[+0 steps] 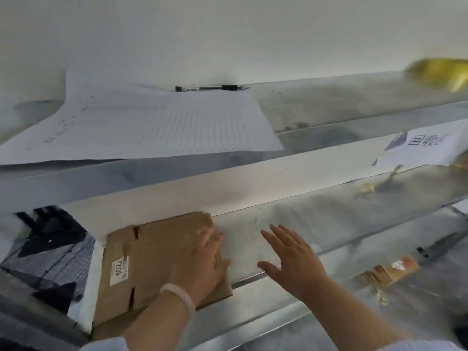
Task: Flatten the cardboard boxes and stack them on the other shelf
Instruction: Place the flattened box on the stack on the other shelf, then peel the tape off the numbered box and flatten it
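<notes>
A flattened brown cardboard box [149, 262] with a white label reading 6922 lies on the metal shelf [316, 224] at the lower left. My left hand [202, 264], with a pale bracelet on the wrist, rests flat on the box's right part with straight fingers. My right hand [293, 259] hovers open just right of the box, over the bare shelf, fingers spread and holding nothing. More brown cardboard [390, 272] shows on a lower shelf at the right, blurred.
On the top shelf lie a large lined paper sheet [141, 125] and a black pen [212, 88] against the white wall. A paper sign [425, 145] hangs on the shelf beam at the right. A blurred yellow thing [440, 74] sits far right.
</notes>
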Motion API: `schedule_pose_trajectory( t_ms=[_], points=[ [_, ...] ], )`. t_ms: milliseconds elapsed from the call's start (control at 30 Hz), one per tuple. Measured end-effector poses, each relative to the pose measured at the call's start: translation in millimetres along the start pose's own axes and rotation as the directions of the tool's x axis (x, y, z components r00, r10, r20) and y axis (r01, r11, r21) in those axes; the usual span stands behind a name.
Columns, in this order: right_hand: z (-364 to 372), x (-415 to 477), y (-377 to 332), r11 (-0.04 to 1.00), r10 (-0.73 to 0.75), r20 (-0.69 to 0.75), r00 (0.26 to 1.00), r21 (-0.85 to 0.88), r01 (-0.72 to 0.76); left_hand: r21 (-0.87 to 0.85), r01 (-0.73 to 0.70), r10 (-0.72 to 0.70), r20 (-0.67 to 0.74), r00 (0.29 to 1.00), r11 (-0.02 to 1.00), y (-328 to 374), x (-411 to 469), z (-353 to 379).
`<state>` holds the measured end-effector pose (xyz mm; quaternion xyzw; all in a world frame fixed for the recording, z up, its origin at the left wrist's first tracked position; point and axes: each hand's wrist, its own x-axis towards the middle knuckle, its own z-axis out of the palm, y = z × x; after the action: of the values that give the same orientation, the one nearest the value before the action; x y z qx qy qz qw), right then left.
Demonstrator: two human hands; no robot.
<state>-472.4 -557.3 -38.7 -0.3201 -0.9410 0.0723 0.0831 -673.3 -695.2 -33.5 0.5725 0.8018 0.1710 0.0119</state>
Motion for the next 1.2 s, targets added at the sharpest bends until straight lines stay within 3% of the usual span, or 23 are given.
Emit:
schedule_pose_trajectory(
  t_ms=[300,600,900,1200],
  points=[
    [-88,-105,198,0.944,0.301,-0.131,0.945,-0.098,-0.314,0.037,-0.314,0.316,-0.185,0.931,0.949,250,92,32],
    [-183,-215,380,0.800,0.566,-0.261,0.782,-0.053,-0.597,-0.100,-0.565,0.535,-0.219,0.816,0.819,494,154,84],
    [-201,-252,506,0.720,0.671,-0.251,0.698,-0.005,-0.694,-0.131,-0.647,0.622,-0.188,0.760,0.751,626,224,156],
    [-212,-200,685,0.652,0.742,-0.218,0.634,0.014,-0.758,-0.174,-0.643,0.625,-0.150,0.766,0.745,728,369,233]
  ],
)
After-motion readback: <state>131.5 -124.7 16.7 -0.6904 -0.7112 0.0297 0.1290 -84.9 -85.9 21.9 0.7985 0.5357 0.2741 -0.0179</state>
